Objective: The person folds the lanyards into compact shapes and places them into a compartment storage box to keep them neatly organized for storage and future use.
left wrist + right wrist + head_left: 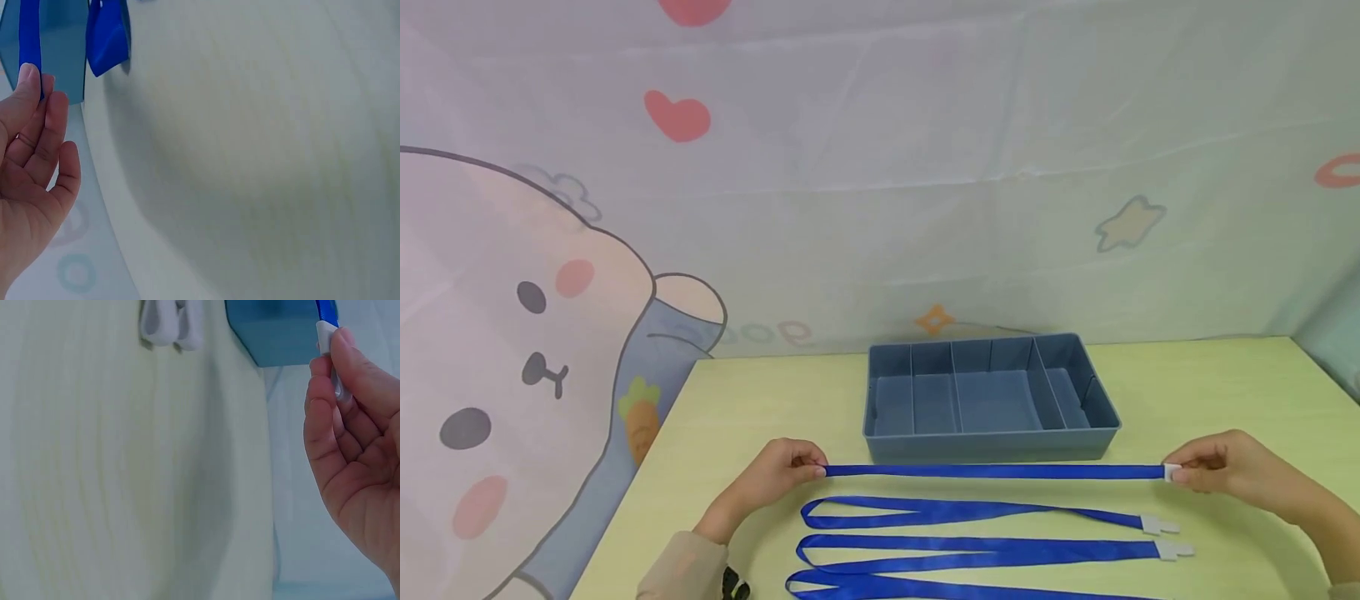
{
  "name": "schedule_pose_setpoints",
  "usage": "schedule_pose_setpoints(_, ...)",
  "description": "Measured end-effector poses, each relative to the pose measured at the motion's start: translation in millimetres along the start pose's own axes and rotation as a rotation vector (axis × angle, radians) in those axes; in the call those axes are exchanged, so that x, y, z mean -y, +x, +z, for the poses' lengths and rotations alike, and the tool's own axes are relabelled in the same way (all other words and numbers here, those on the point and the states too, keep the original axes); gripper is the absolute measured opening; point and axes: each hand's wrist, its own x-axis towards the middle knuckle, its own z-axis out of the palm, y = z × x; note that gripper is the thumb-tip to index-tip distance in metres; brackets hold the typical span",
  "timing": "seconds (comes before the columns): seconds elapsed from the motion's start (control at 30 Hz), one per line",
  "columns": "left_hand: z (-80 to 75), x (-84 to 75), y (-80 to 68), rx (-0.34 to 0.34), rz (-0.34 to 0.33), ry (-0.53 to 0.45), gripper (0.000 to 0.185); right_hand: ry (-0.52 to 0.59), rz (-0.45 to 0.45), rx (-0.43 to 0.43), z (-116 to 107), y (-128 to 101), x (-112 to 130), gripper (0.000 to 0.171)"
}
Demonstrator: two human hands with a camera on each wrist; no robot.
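A blue lanyard point(992, 472) is stretched straight from side to side, just in front of the grey-blue divided box. My left hand point(786, 472) pinches its looped end between thumb and fingers; the left wrist view shows the strap point(30, 37) under the thumb. At the other end my right hand point(1232, 471) pinches the white plastic clip point(326, 337), whose tip shows between the fingers in the right wrist view. Nearer the front lie several more blue lanyards point(955, 512), side by side, their loops to the left and their white clips point(1172, 550) to the right.
The grey-blue box point(985, 445), split by dividers into compartments, stands toward the back of the pale yellow table point(760, 392). Behind the table hangs a printed cloth point(880, 208) with a cartoon animal at left. A small black object point(735, 585) sits by the left sleeve.
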Motion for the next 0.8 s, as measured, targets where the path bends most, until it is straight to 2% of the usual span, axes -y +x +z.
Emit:
schedule_pose_setpoints(0.13, -1.0, -2.6, -1.4, -0.008, -0.012, -0.021, 0.004, -0.007, 0.054, -0.009, -3, -4, 7, 0.032)
schedule_pose_setpoints(0.37, -5.7, -13.4, -1.0, -0.046, -0.017, -0.009, 0.005, -0.076, 0.154, -0.091, -11, -11, 24, 0.034)
schedule_pose_setpoints(0.57, -11.0, -25.9, -2.0, -0.104, -0.062, -0.072, 0.009, -0.09, 0.169, -0.123, -17, -14, 32, 0.033)
schedule_pose_setpoints(0.8, -17.0, -36.7, -0.6, -0.156, -0.071, -0.112, 0.01, -0.108, 0.187, -0.187, -27, -14, 42, 0.028)
